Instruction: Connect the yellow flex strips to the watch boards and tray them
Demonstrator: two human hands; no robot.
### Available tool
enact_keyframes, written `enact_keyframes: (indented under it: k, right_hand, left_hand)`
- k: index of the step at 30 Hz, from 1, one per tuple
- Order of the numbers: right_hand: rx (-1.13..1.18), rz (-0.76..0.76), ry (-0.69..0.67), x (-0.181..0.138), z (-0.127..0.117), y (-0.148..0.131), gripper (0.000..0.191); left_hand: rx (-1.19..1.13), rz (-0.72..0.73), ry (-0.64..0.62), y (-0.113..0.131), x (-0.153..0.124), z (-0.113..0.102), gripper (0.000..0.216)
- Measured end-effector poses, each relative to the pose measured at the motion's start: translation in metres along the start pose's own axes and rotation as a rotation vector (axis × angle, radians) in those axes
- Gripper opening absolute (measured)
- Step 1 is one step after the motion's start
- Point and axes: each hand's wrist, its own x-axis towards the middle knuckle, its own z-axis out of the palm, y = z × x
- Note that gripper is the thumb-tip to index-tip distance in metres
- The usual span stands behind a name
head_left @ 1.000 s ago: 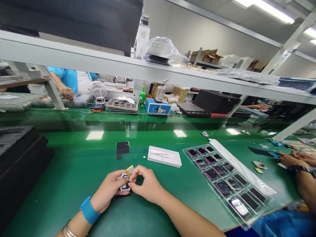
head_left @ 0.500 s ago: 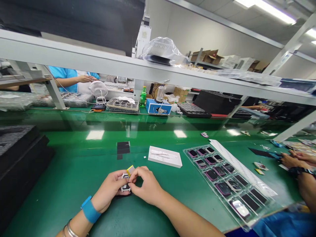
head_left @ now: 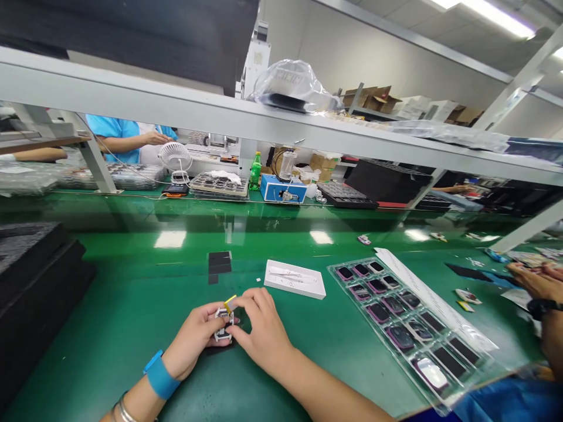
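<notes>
Just in front of me my left hand (head_left: 199, 329) is closed around a small white watch case (head_left: 223, 333) with dark parts inside. A flat battery with a yellow edge (head_left: 229, 302) sticks out at the top of the case. On the other side, my right hand (head_left: 263, 324) has its thumb and index finger apart. The index fingertip touches the battery's right end, and the thumb tip is at the lower right edge of the case. Fingers cover part of the case.
A white box lid (head_left: 295, 279) with tweezers lies ahead. At the right, a clear tray (head_left: 352, 305) holds several watch frames beside a paper strip (head_left: 433, 299). Black sheets (head_left: 219, 263) lie at center left, black foam (head_left: 39, 299) stands left. A co-worker's hands (head_left: 534, 284) work at far right.
My right thumb and index finger have spread from a pinch at the case. The battery is tilted lower. The co-worker's hands at right have moved away and up a little.
</notes>
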Motion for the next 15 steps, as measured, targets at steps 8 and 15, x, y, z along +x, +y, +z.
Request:
enact_keyframes:
  k: [8,15]
  right_hand:
    - [0.573,0.387,-0.076,0.010,0.009,0.021,0.015]
    - [0.410,0.272,0.064,0.011,0.006,0.015,0.003]
  left_hand:
    - [0.022,-0.020,-0.037,0.000,0.000,0.002,0.035]
    - [-0.080,-0.028,-0.166,0.000,-0.002,0.000,0.040]
